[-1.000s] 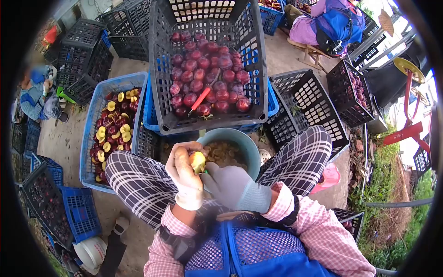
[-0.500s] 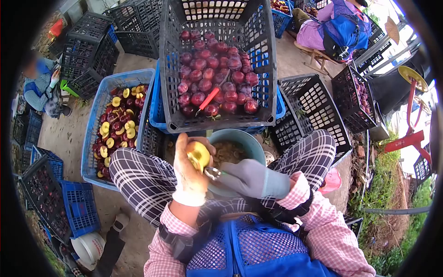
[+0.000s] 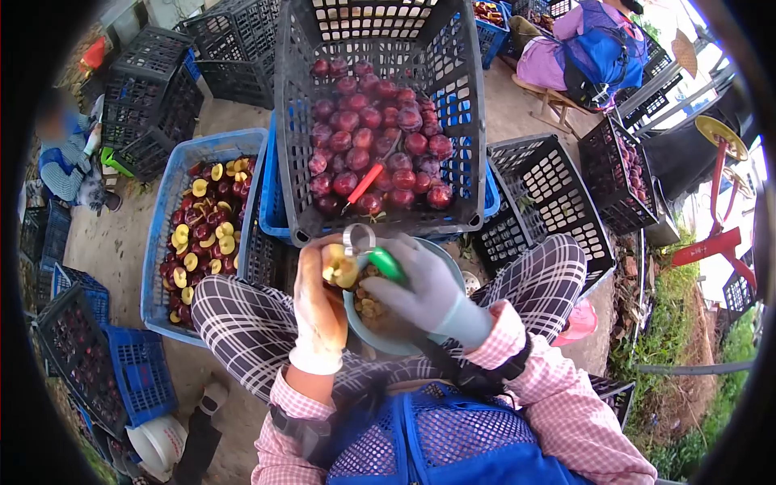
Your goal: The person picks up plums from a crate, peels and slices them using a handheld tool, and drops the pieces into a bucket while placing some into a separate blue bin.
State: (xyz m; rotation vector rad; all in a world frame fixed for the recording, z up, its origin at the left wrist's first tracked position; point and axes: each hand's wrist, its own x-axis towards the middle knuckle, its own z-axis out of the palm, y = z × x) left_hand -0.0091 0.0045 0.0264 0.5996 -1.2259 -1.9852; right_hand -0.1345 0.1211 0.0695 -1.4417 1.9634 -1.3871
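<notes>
My left hand [image 3: 319, 311], in a pale worn glove, holds a cut plum half [image 3: 340, 268] with yellow flesh facing up. My right hand [image 3: 420, 284], in a grey glove, grips a green-handled tool [image 3: 386, 263] whose metal ring [image 3: 358, 240] is just above the plum. Below both hands is a round teal bucket [image 3: 453, 257] with pits and scraps [image 3: 371, 309] in it. Beyond them stands a black crate [image 3: 388, 224] of whole dark red plums [image 3: 372, 129]; a red-handled tool [image 3: 364, 184] lies on the fruit.
At left a light blue crate [image 3: 150, 267] holds cut plums. Black crates [image 3: 558, 182] stand at right, more [image 3: 149, 97] at the back left. One person [image 3: 65, 158] sits at far left, another [image 3: 582, 52] on a stool at the back right.
My right hand has turned and moved up and left, bringing the tool's ring above the plum. My left hand has shifted slightly left and tilted the plum.
</notes>
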